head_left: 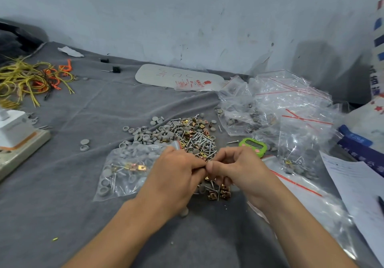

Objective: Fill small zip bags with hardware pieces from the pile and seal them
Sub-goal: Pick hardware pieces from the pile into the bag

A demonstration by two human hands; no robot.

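Note:
A pile of hardware [182, 132] lies on the grey cloth: grey round caps, silver screws and brass clips. Just in front of it, my left hand [178, 174] and my right hand [241, 170] meet fingertip to fingertip and pinch the top edge of a small clear zip bag [218, 192]. The bag hangs below my fingers with brass clips and screws inside; my hands hide its upper part. A filled zip bag [124, 170] with caps, screws and clips lies flat to the left of my left hand.
Several filled zip bags [270, 105] are heaped at the back right, beside a green timer [252, 146]. Empty red-striped zip bags [301, 195] and papers [357, 184] lie at the right. Yellow wires [25, 78] and a white device [14, 130] sit at the left. A white oval board [166, 75] is by the wall.

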